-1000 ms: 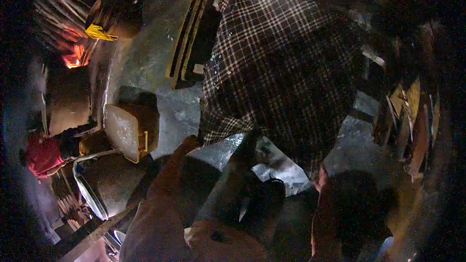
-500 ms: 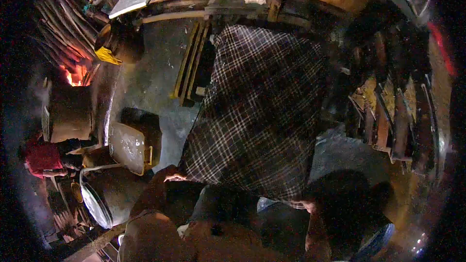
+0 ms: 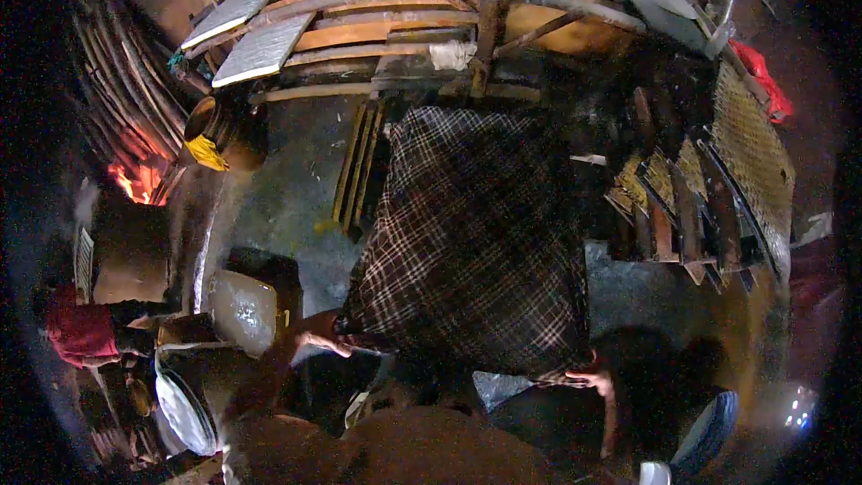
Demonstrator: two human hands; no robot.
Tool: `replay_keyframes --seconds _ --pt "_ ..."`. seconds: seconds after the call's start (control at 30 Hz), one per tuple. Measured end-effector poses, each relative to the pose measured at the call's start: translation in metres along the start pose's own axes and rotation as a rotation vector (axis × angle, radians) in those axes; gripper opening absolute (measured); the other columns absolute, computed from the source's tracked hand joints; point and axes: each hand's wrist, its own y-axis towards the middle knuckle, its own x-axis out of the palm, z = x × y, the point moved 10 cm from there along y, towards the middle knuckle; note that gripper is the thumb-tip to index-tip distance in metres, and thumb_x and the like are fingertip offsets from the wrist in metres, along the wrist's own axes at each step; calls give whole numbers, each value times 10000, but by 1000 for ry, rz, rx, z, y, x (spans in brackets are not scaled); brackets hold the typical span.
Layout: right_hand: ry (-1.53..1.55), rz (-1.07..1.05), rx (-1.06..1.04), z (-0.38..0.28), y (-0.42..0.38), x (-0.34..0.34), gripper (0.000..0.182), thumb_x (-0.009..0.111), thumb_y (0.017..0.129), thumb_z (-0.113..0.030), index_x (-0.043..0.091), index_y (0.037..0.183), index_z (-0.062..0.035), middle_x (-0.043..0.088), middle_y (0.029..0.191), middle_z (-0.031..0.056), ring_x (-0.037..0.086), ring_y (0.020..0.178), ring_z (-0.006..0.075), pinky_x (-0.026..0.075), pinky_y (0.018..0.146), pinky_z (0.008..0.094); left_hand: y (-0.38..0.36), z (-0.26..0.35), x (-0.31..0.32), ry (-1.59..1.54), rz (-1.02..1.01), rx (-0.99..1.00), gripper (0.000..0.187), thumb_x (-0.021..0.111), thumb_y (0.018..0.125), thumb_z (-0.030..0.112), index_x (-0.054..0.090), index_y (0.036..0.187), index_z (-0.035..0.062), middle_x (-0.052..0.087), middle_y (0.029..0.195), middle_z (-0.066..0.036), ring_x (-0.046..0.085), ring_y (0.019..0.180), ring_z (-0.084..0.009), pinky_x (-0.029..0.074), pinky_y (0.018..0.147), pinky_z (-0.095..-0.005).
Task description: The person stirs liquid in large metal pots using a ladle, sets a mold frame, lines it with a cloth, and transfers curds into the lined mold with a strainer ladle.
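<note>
A dark plaid cloth [image 3: 467, 242] with pale crossing lines lies spread over a large block-like shape in the middle; what is under it is hidden. My left hand [image 3: 325, 342] is at the cloth's near left corner, with its fingers stretched out just below the edge. At the near right corner is my right hand [image 3: 588, 380], fingers apart and extended along the cloth's hem, touching it. Neither hand shows a grip on the fabric.
A fire [image 3: 139, 184] burns at the left below stacked poles. Nearby stand a round pot [image 3: 242, 130] with a yellow cloth [image 3: 207, 153], and a pan of liquid [image 3: 244, 310]. Wooden slats [image 3: 357, 166] lie left of the cloth; racked boards [image 3: 687, 207] stand right.
The cloth's far edge sits lower in view as the camera tilted up. Both hands, earlier closed at the cloth's near corners, now have their fingers stretched out.
</note>
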Motion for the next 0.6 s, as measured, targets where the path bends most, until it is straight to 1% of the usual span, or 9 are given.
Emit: replay_keyframes --seconds 0.03,0.13,0.17,0.2,0.27,0.4,0.47,0.53,0.6 --pt "-21 -6 -48 -30 3 5 560 645 768 -144 436 1282 -67 468 1245 110 576 984 277 557 705 428 -2 1 -14 63 20 -55 745 809 584 432 531 1158 48 581 1142 -137 553 1043 -263 457 854 -391" --pt "-94 -5 -203 -123 -1 20 529 592 796 -200 429 1282 -69 475 1240 119 585 961 281 559 686 419 -7 -26 -71 261 -31 -331 642 780 489 439 640 971 39 642 950 -161 608 927 -313 480 799 -411" --pt "-121 -1 -262 -162 0 27 520 575 806 -218 427 1282 -69 478 1239 122 587 953 283 559 680 416 -33 30 -131 589 247 -562 510 730 551 416 669 896 46 654 893 -153 632 877 -291 501 749 -408" --pt "-151 5 -334 -209 3 35 513 557 815 -237 424 1282 -70 480 1237 125 590 945 284 560 674 414 -34 36 -163 513 325 -520 477 697 585 400 662 908 51 651 902 -147 627 884 -290 500 753 -411" --pt "-199 22 -472 -303 4 54 502 523 834 -274 420 1282 -72 485 1234 131 596 929 287 561 661 408 -38 51 -229 223 530 -311 416 632 653 370 649 932 62 645 920 -137 617 896 -289 498 762 -418" --pt "-264 48 -697 -482 -2 101 496 453 872 -348 411 1283 -74 494 1227 143 607 897 293 564 637 396 -57 93 -360 -467 911 95 320 500 788 309 624 981 85 632 957 -116 598 920 -286 494 778 -432" --pt "-279 56 -790 -561 -1 133 500 418 891 -385 406 1283 -76 498 1224 149 612 881 296 566 624 391 -56 116 -421 -711 983 256 295 435 856 278 611 1005 96 626 975 -105 588 933 -285 491 786 -439" --pt "-281 68 -840 -630 7 165 509 383 910 -422 401 1283 -77 503 1221 155 617 865 299 567 612 385 -41 138 -476 -905 967 364 289 369 924 248 599 1029 107 619 993 -95 578 945 -283 489 795 -446" --pt "-214 60 -813 -692 20 204 523 348 928 -459 397 1283 -78 508 1217 161 623 849 302 568 600 379 -25 157 -531 -1063 930 447 357 403 921 319 522 1176 98 579 1119 -97 564 993 -287 485 819 -508"
